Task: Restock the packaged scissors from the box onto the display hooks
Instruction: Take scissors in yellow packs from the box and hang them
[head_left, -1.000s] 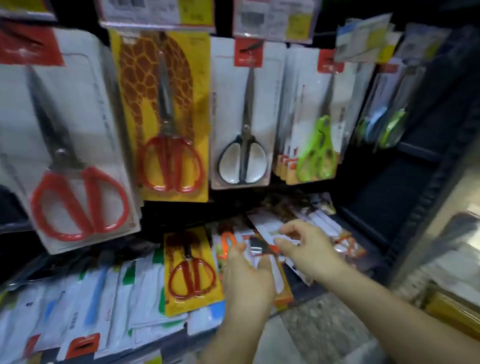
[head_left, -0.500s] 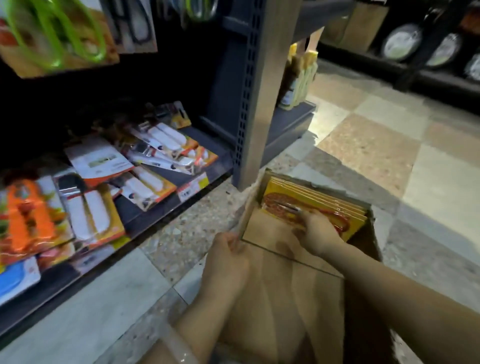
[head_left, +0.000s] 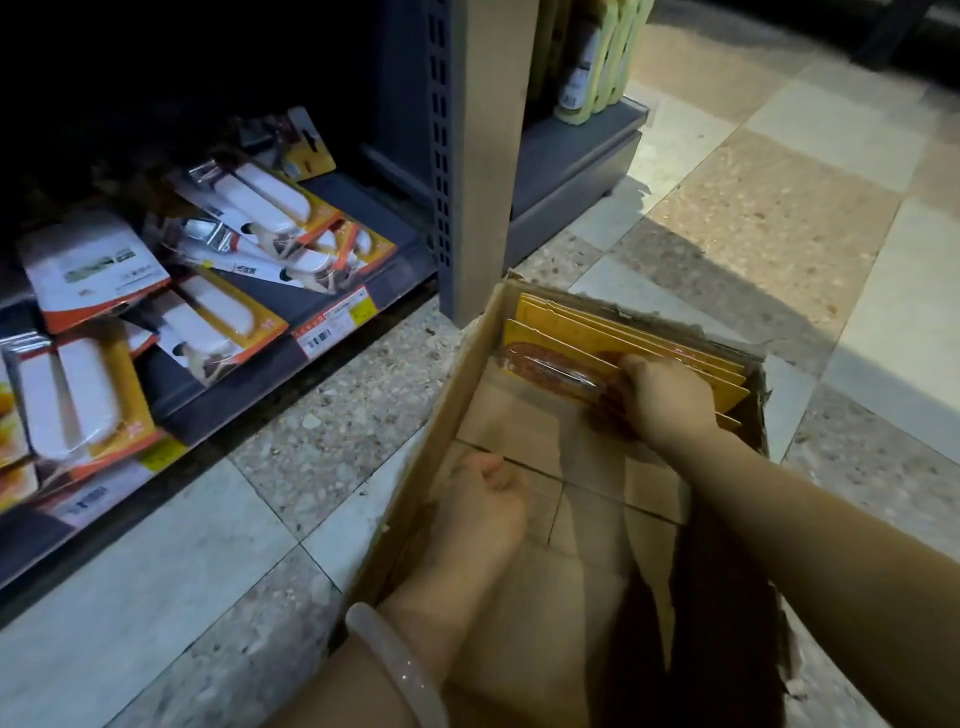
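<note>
A shop floor (head_left: 363, 415) of speckled stone tiles is seen, with a cardboard box (head_left: 452, 400) set down on it next to a grey shelf post (head_left: 483, 156).

The packaged scissors (head_left: 597, 338) are stood up in a row at the far end of the box. Yellow cards are seen on them, and red handles are seen on the front pack. The front pack is gripped by the right hand (head_left: 667, 397), with the fingers curled over its top edge. The left hand (head_left: 480, 512) is held low inside the box near the left wall. Its fingers are curled, and nothing is seen in it. It cannot be told if the box wall is touched by it. A pale bangle (head_left: 400, 670) is worn on the left wrist.

The bottom of the box is bare brown card, and the right wall is torn and ragged.

To the left, a low dark shelf (head_left: 332, 291) is filled with packs of white-handled tools (head_left: 249, 202) on orange and yellow cards. They are laid flat and piled over each other. A price label (head_left: 337, 322) is stuck on the shelf's front edge. Behind the post, bottles in pale green holders (head_left: 597, 57) are stood on another low shelf.
</note>
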